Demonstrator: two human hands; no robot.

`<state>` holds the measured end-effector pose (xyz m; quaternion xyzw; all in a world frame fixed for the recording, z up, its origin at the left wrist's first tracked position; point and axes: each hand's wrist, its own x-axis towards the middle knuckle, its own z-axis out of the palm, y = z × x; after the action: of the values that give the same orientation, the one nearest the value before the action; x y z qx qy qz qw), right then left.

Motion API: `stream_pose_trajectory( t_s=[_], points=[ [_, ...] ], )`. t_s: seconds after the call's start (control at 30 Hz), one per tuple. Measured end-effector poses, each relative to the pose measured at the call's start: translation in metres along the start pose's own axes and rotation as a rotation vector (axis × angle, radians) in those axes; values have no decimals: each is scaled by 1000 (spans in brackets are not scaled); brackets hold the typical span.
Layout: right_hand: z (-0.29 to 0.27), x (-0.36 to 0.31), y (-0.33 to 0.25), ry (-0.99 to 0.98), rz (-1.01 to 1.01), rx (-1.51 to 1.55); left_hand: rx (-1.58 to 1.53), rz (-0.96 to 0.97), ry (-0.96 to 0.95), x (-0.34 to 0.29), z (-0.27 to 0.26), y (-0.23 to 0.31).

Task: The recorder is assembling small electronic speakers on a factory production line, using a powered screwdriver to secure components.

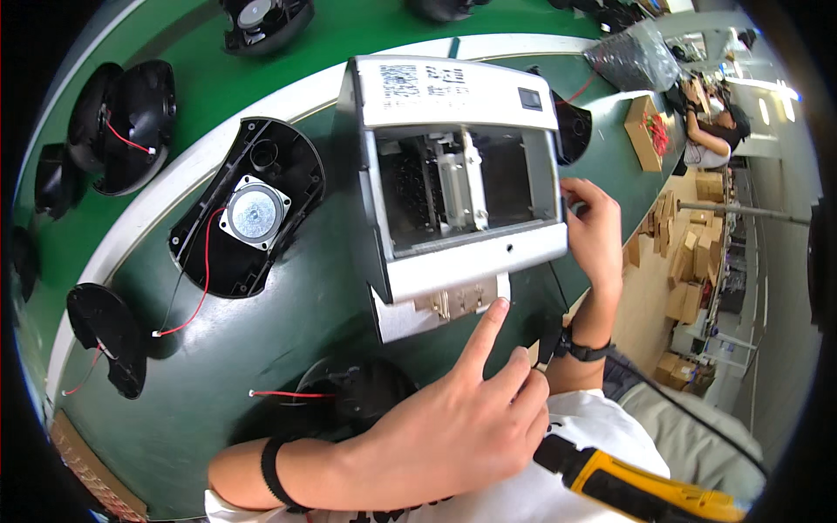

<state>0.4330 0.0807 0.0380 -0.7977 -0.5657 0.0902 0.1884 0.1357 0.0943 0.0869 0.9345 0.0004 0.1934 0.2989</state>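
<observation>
A silver metal machine (475,261), looking like a screw feeder, stands before me. Its window shows rails and a bright bar. From its lower front juts a metal plate (410,321) with small brass-coloured fittings. My left hand (471,418) stretches its index finger to that plate's right edge; whether it touches I cannot tell. The other fingers are loosely bent, with nothing visible in them. At the machine's right side my right hand (597,231) has its fingers bent in; what they grip is hidden. A yellow and black electric screwdriver (628,484) is at lower right.
A black speaker housing (292,166) with a round speaker (255,213) lies left of the machine. Another black shell (109,336) is nearer the left edge. Black shells with wires (122,126) sit beyond the white rim. At right stand a cardboard box (643,135) and a person (717,139).
</observation>
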Motion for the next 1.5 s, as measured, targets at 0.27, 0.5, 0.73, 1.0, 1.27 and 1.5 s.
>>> stream_pose_trajectory(
  t_s=[0.27,0.5,0.73,1.0,1.27,1.5],
  points=[
    [16,23,-7,16,-194,-4,43,41,-22,8,27,23],
    [13,36,-11,75,-193,4,25,44,-61,9,35,38],
    [16,38,-1,-70,-70,43,-55,45,-18,7,50,49],
    [11,35,10,-115,-256,17,-138,-45,-80,12,23,48],
    [27,42,-18,-320,-327,165,-74,-231,-150,4,-12,39],
    [37,41,-17,-245,-296,198,-85,-280,-108,3,-29,29]
  ],
)
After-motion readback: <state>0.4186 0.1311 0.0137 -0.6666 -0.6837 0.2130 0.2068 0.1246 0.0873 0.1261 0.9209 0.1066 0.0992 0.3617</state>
